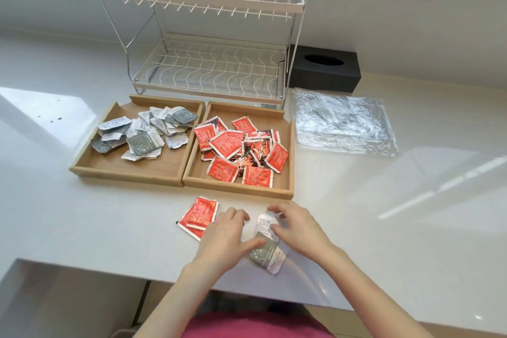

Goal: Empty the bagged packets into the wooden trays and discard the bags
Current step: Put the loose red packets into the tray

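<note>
Head view: a white counter (82, 214) seen from above, both hands low in the middle of the frame
Left hand (223, 230): palm down, fingers loosely spread; fingertips reach the edge of the red packets, thumb touches the grey packet
Right hand (297, 228): palm down, fingers curled and spread over the white packet; whether it pinches the packet cannot be told
Loose red packets (199, 215): a few overlapping, flat on the counter, left of the hands, just below the right tray
White packet (264, 224): between the two hands, partly under the right fingers
Grey packet (264, 256): below the white one, near the counter's front edge
Left wooden tray (126, 170): centre left, holds a heap of grey and white packets (145, 130)
Right wooden tray (238, 189): touching the left tray's side, holds a heap of red packets (241, 148)
Clear bags (343, 122): flattened and stacked on the counter, right of the trays
Dish rack (208, 36): white wire, two tiers, upper middle, behind the trays
Black tissue box (326, 69): right of the rack, behind the bags
Pink clothing (255, 325): bottom edge
</note>
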`<action>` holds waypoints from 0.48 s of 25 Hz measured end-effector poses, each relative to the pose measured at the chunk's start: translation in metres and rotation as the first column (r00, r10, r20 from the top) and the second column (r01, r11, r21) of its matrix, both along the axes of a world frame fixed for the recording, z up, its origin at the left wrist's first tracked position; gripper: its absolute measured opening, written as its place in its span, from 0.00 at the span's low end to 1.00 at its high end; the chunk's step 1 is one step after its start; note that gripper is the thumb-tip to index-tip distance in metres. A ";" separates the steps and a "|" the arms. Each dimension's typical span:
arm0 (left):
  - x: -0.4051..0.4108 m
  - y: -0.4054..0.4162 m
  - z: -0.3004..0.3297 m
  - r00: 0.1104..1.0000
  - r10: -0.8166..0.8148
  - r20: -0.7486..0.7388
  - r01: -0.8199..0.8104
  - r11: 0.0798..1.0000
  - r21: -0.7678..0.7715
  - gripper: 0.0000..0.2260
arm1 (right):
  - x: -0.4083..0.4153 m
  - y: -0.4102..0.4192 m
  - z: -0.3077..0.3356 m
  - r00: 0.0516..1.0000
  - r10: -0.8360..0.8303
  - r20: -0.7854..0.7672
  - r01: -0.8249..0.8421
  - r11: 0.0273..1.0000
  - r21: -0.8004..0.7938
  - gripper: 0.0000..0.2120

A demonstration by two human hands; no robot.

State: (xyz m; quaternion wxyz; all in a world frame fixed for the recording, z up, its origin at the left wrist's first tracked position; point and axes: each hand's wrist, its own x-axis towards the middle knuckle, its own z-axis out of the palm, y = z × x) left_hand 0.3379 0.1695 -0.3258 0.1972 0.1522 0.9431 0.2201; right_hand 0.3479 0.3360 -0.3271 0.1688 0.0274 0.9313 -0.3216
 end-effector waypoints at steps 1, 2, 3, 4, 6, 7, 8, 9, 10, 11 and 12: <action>0.006 0.002 -0.005 0.999 -0.019 0.028 0.020 0.999 -0.027 0.26 | 0.001 -0.004 -0.005 1.000 0.016 0.023 -0.017 0.999 0.040 0.21; 0.012 0.005 -0.009 0.998 -0.032 0.046 0.034 0.998 -0.044 0.26 | 0.001 -0.008 -0.009 0.999 0.022 0.032 -0.024 0.997 0.078 0.22; 0.017 0.007 -0.013 0.998 -0.032 0.048 0.034 0.998 -0.054 0.25 | 0.001 -0.012 -0.011 0.999 0.021 0.031 -0.024 0.994 0.110 0.22; 0.021 0.009 -0.016 0.999 -0.019 0.036 0.021 0.998 -0.064 0.24 | 0.001 -0.015 -0.012 0.999 0.015 0.032 -0.019 0.991 0.130 0.22; 0.024 0.012 -0.018 1.000 0.015 0.006 -0.014 0.996 -0.084 0.21 | -0.001 -0.018 -0.013 0.999 0.004 0.054 -0.013 0.987 0.160 0.18; 0.023 0.014 -0.019 1.000 0.023 0.004 -0.022 0.995 -0.093 0.20 | -0.002 -0.019 -0.013 0.997 0.000 0.073 -0.013 0.984 0.176 0.17; 0.021 0.015 -0.019 1.000 0.024 0.007 -0.023 0.994 -0.107 0.20 | -0.003 -0.020 -0.013 0.996 -0.001 0.092 -0.016 0.981 0.192 0.15; 0.020 0.016 -0.019 1.000 0.020 0.008 -0.019 0.993 -0.120 0.19 | -0.004 -0.020 -0.014 0.994 -0.001 0.105 -0.020 0.979 0.201 0.14; 0.019 0.016 -0.020 1.000 0.017 0.009 -0.016 0.992 -0.125 0.19 | -0.004 -0.021 -0.014 0.994 -0.004 0.110 -0.018 0.979 0.201 0.13; 0.017 0.016 -0.021 1.000 0.017 0.012 -0.015 0.993 -0.119 0.19 | -0.003 -0.021 -0.014 0.994 -0.013 0.107 -0.007 0.983 0.185 0.12; 0.017 0.015 -0.022 1.000 0.021 0.017 -0.019 0.995 -0.103 0.19 | -0.001 -0.021 -0.014 0.994 -0.029 0.102 0.012 0.987 0.159 0.11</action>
